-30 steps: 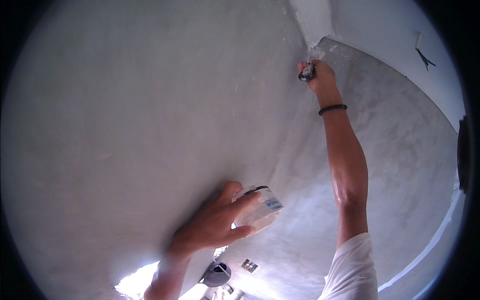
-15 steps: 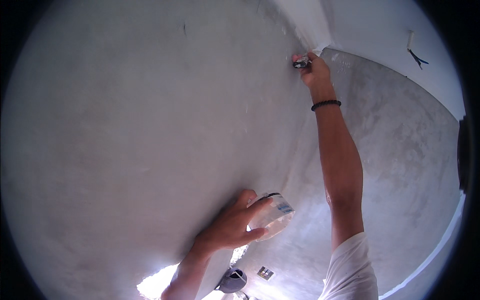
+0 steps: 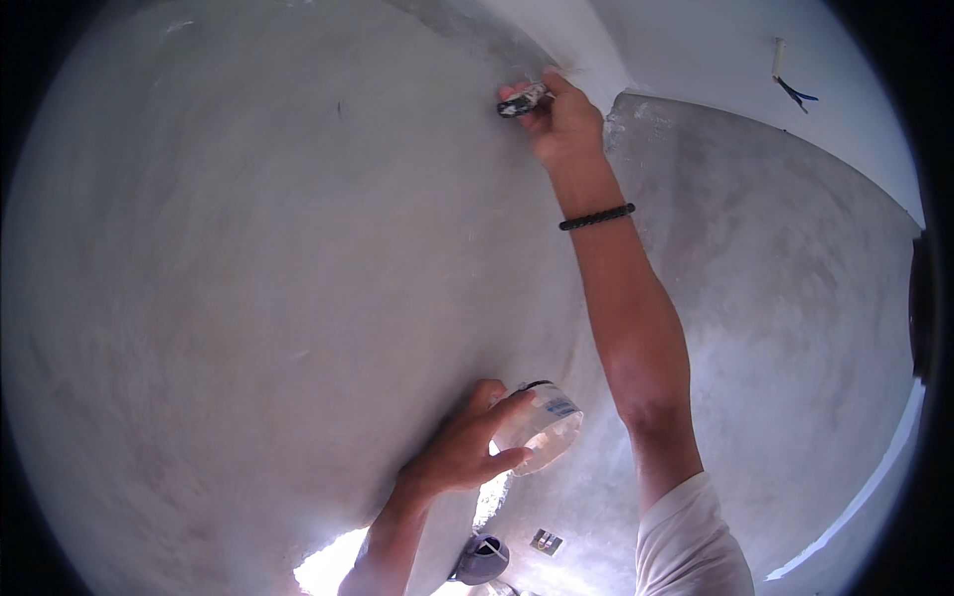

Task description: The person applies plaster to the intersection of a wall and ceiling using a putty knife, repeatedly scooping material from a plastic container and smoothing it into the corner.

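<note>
My right hand (image 3: 566, 119) is raised at the top of the grey plastered wall (image 3: 248, 248), beside the pale band along its upper edge, closed round a black handled tool (image 3: 520, 100) crusted with white. The tool's far end is hidden. A dark braided band (image 3: 596, 217) circles my wrist. Low in the middle, my left hand (image 3: 460, 437) grips a translucent plastic container (image 3: 550, 427) with blue markings and a dark rim, close against the wall.
At the upper right, wires (image 3: 795, 94) hang from a short tube in the white surface (image 3: 725, 50). Below are a dark bucket (image 3: 482, 561), a small wall box (image 3: 547, 541) and bright openings (image 3: 328, 566). A dark shape (image 3: 920, 308) lines the right rim.
My right hand has moved left and up along the wall's top edge. My left hand and the container appear a little further right and slightly lower than in the earliest frame.
</note>
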`<control>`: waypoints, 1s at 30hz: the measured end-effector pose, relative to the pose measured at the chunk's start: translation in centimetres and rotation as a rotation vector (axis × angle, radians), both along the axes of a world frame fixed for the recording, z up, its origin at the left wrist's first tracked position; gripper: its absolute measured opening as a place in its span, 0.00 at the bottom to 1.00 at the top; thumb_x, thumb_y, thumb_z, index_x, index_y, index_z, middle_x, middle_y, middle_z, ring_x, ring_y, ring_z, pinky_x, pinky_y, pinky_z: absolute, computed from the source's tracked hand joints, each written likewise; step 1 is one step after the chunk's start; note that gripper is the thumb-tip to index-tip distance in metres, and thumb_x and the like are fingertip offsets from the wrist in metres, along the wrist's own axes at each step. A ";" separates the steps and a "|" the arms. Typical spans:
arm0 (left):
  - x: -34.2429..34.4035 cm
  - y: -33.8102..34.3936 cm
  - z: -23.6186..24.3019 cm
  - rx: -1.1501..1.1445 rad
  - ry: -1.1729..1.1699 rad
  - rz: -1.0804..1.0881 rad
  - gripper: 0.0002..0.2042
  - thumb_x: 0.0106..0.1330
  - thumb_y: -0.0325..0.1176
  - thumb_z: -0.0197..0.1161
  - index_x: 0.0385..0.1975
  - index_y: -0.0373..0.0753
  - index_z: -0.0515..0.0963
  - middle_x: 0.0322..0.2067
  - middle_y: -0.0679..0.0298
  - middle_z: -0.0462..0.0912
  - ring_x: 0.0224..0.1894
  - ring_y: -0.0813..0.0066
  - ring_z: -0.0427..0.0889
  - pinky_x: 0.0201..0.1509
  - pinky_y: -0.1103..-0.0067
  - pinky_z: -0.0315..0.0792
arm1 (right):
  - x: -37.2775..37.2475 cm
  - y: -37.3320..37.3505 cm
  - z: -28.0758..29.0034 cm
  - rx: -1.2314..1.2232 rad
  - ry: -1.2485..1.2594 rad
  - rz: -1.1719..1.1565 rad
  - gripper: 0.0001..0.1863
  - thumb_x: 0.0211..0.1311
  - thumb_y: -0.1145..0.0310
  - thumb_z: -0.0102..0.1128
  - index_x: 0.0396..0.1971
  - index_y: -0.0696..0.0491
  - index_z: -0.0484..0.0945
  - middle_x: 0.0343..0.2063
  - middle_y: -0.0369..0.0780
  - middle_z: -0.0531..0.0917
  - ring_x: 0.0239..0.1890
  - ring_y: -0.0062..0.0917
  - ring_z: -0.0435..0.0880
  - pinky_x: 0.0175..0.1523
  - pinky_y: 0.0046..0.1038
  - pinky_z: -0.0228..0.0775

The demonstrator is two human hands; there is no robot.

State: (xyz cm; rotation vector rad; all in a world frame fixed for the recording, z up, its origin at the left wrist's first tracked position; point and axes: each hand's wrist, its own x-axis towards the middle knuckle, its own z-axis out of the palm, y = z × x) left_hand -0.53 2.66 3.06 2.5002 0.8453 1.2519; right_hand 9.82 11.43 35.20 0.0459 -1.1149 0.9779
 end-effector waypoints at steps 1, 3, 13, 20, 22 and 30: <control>-0.1 0.1 0.0 0.005 0.002 -0.001 0.34 0.56 0.40 0.71 0.64 0.43 0.66 0.55 0.52 0.62 0.55 0.59 0.71 0.51 0.71 0.76 | -0.4 -0.7 -0.2 0.004 0.008 0.016 0.15 0.68 0.71 0.52 0.47 0.65 0.64 0.36 0.51 0.77 0.37 0.46 0.84 0.44 0.40 0.85; 0.0 -0.1 0.2 0.000 0.009 -0.001 0.34 0.56 0.39 0.71 0.64 0.43 0.66 0.55 0.52 0.62 0.55 0.59 0.71 0.51 0.71 0.76 | -1.0 -2.2 -0.7 0.019 0.006 0.033 0.14 0.68 0.71 0.53 0.46 0.65 0.65 0.35 0.50 0.77 0.36 0.44 0.84 0.41 0.37 0.85; 0.4 -0.2 0.3 -0.024 -0.003 -0.008 0.35 0.55 0.39 0.71 0.64 0.44 0.67 0.55 0.53 0.62 0.55 0.61 0.70 0.49 0.72 0.76 | 4.9 -4.9 -9.0 0.127 -0.168 0.160 0.11 0.70 0.68 0.48 0.46 0.59 0.69 0.36 0.44 0.79 0.30 0.27 0.80 0.36 0.35 0.83; 0.3 0.5 -0.2 0.019 -0.010 -0.006 0.34 0.55 0.40 0.71 0.64 0.44 0.67 0.55 0.52 0.62 0.54 0.60 0.71 0.48 0.72 0.76 | 12.1 -1.0 -10.0 0.044 -0.351 -0.022 0.17 0.71 0.65 0.49 0.54 0.57 0.69 0.38 0.42 0.81 0.28 0.22 0.79 0.29 0.25 0.77; 0.1 0.4 0.0 0.005 0.005 0.003 0.34 0.55 0.40 0.71 0.64 0.44 0.67 0.55 0.53 0.62 0.54 0.60 0.72 0.47 0.72 0.76 | 13.8 -0.4 -9.3 0.037 -0.429 -0.125 0.18 0.71 0.64 0.49 0.55 0.57 0.69 0.36 0.42 0.82 0.27 0.21 0.79 0.29 0.24 0.76; -0.1 1.1 -0.7 0.036 0.015 0.007 0.34 0.55 0.43 0.71 0.64 0.45 0.68 0.55 0.52 0.63 0.51 0.60 0.73 0.45 0.74 0.76 | 15.5 0.0 -8.3 0.117 -0.543 -0.219 0.18 0.71 0.66 0.49 0.56 0.58 0.68 0.34 0.41 0.82 0.27 0.21 0.78 0.31 0.24 0.75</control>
